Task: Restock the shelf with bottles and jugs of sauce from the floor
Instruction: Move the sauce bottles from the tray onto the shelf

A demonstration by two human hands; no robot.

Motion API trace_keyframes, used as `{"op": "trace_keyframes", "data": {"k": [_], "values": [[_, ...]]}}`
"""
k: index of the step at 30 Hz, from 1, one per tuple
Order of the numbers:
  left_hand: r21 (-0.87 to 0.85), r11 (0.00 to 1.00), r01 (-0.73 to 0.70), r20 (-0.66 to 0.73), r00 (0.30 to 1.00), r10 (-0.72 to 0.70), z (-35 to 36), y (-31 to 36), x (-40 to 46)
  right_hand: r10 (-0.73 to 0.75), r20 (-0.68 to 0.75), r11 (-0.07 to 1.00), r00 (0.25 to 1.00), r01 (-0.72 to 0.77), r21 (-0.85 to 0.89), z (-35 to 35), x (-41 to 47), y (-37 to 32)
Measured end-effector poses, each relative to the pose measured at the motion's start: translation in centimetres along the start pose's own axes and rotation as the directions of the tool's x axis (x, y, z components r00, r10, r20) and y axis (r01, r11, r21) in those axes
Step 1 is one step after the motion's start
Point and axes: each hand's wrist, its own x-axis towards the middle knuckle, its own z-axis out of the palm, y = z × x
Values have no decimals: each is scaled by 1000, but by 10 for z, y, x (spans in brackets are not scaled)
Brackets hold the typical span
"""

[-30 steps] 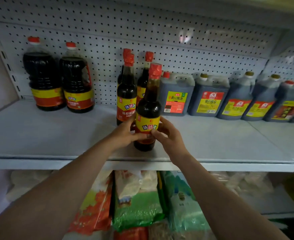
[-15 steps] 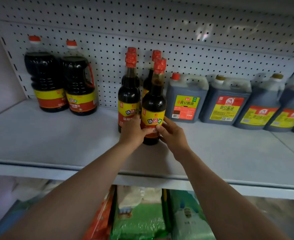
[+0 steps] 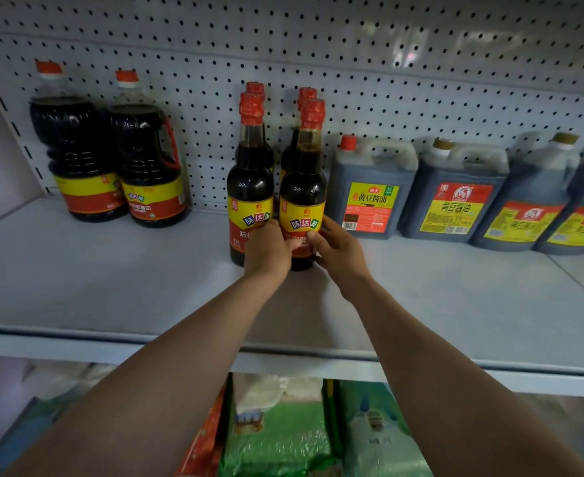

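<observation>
Both my hands are on the front right bottle point(image 3: 302, 187) at the middle of the frame: my left hand point(image 3: 266, 251) curls round its lower left side and my right hand point(image 3: 340, 251) cups the lower right, fingers point(image 3: 318, 239) pressed on the label. It stands upright on the shelf point(image 3: 111, 280), long axis vertical, just beside its twin bottle point(image 3: 250, 180) on the left and in front of two more. Both hands are equally near, so I judge either could let go first, drawing straight back toward the bottom of the frame.
</observation>
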Motion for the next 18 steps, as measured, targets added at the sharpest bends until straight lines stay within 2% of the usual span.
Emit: {"op": "trace_keyframes", "data": {"k": [6, 10, 14, 18], "values": [[-44, 999, 15, 60, 998, -13, -5, -2, -8, 74, -66, 955, 995, -90, -282, 2, -9, -11], [-70, 997, 37, 113, 993, -29, -19, -15, -29, 151, -142, 937, 978, -187, -294, -1, -46, -15], [-70, 995, 69, 124, 991, -60, -45, -37, -60, 139, -165, 908, 977, -192, -372, 1, -88, -26], [-2, 1000, 32, 110, 993, -31, -84, -56, -102, 112, -172, 887, 979, -176, -427, 21, -138, -45]]}}
